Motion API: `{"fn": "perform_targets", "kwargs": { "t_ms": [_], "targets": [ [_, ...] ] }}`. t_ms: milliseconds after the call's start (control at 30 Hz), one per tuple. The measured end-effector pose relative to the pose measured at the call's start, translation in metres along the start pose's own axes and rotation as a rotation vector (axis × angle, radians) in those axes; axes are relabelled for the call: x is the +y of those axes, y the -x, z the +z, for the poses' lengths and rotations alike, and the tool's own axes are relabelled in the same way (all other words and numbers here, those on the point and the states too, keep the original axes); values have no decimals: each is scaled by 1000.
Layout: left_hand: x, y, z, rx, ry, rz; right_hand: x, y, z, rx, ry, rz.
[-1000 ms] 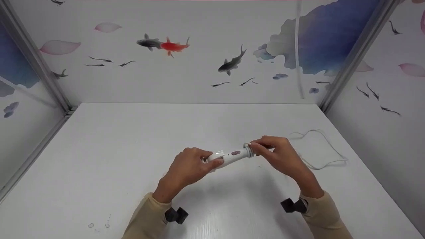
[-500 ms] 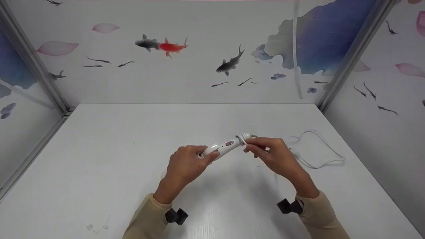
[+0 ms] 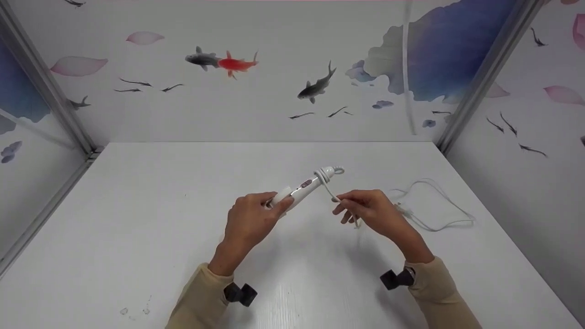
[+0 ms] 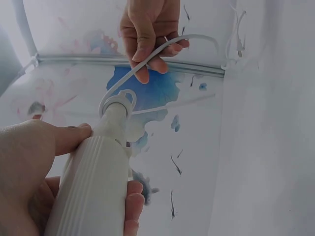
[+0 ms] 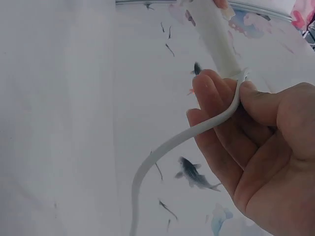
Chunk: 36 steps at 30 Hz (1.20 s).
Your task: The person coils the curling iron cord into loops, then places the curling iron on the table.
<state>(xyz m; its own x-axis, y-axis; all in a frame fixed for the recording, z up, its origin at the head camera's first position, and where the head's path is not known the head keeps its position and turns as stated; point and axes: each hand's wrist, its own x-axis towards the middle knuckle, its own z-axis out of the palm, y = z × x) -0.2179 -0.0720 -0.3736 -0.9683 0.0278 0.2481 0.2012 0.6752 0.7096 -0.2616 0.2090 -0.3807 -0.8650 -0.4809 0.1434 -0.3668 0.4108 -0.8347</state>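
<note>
My left hand (image 3: 249,219) grips a white curling iron (image 3: 298,194) above the table, its thumb along the body by a lever-like part. An oval pinkish switch faces up. White cord (image 3: 322,176) is wound around the handle's end, which points up and to the right. From there the cord runs down to my right hand (image 3: 372,210), where thumb and forefinger pinch it. In the right wrist view, the cord (image 5: 170,142) passes over the fingers and hangs down. The left wrist view has the ribbed white body (image 4: 93,191) in the left hand; its lower end is out of view.
A loose length of thin cord (image 3: 465,212) lies looped on the white table (image 3: 137,219) at the right, with a small plug-like piece (image 3: 403,210) near the right wrist. Printed panels (image 3: 256,109) wall the back and sides.
The right hand was at the handle's end and has drawn a length of cord away from it. The left hand has tilted the curling iron's cord end upward and a little left.
</note>
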Motion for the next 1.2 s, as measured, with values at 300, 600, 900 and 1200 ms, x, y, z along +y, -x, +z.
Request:
{"fn": "perform_targets", "kwargs": {
  "t_ms": [300, 600, 900, 1200],
  "targets": [
    [1, 0, -4, 10, 45, 20, 17, -5, 0, -26, -6, 111],
    [1, -1, -5, 2, 26, 38, 24, -7, 3, -90, 79, 105],
    [-2, -2, -7, -87, 77, 84, 35, -8, -1, -41, 151, 142],
    [-8, -5, -14, -228, 217, 115, 33, -4, -5, 219, 207, 199]
  ]
}}
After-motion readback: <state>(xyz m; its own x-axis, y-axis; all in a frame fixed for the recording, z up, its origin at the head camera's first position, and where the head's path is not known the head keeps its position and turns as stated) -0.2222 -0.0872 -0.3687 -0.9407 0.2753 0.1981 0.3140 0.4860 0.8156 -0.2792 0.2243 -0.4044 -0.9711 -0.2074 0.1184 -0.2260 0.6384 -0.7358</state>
